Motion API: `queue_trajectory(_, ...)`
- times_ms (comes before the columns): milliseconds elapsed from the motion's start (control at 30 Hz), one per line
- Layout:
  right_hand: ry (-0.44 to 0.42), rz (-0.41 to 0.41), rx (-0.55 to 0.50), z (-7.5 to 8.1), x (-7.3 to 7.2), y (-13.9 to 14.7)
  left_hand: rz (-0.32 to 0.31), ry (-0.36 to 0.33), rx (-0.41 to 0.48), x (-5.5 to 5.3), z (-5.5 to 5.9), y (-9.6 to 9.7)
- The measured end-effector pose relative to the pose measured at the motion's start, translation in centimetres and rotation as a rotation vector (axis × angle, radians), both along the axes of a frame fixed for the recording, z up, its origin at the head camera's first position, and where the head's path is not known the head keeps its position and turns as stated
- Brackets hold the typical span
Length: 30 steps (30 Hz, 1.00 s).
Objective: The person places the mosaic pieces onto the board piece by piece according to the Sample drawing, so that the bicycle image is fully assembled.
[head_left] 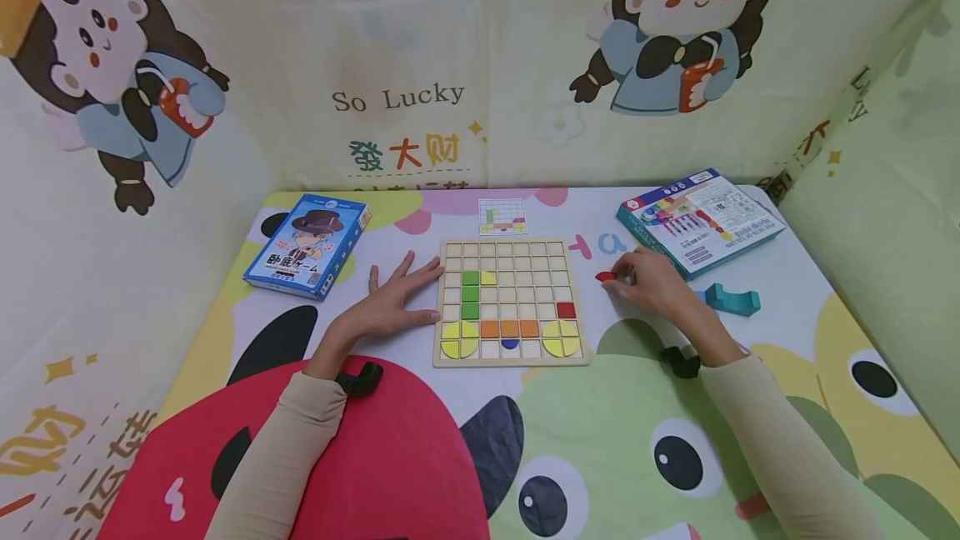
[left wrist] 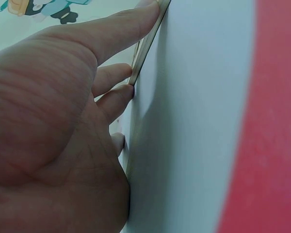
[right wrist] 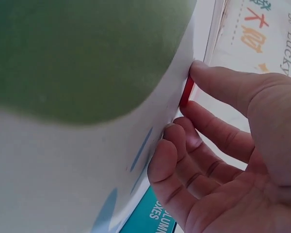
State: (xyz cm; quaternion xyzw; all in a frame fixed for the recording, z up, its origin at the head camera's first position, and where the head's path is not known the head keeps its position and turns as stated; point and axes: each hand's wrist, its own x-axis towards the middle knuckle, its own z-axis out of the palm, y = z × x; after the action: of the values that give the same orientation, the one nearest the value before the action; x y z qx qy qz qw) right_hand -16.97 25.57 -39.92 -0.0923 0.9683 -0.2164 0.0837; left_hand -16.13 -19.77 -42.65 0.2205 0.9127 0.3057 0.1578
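Note:
A wooden grid board (head_left: 438, 302) lies on the table. On it are green squares (head_left: 470, 294), orange squares (head_left: 509, 329), a red square (head_left: 566, 310), a blue half-round piece (head_left: 510, 343) and yellow rounded pieces (head_left: 561, 338). My left hand (head_left: 393, 298) spreads its fingers, with thumb and fingertips at the board's left edge; the left wrist view shows the thumb (left wrist: 131, 29) against that edge. Right of the board, my right hand (head_left: 651, 280) pinches a small red piece (right wrist: 187, 91) between thumb and index finger, low over the tabletop. Its other fingers are bent.
Behind the board lies a small pattern card (head_left: 502, 227) with a coloured grid. A blue box (head_left: 307, 244) lies at the left, a teal-edged box (head_left: 701, 219) at the back right. Near the right wrist is a teal curved block (head_left: 733, 300). Printed cloth walls (head_left: 525, 132) enclose the table.

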Motion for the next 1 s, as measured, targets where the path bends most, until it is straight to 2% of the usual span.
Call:
queue_trajectory(633,0.02,0.066,-0.03,0.3,0.6,-0.6,0.001,0.0,-0.001,0.0,-0.1,0.0)
queue_trajectory(1000,-0.005,0.081,-0.065,0.9,1.6,-2.4,0.003,-0.008,-0.006,-0.1,-0.1,-0.1)
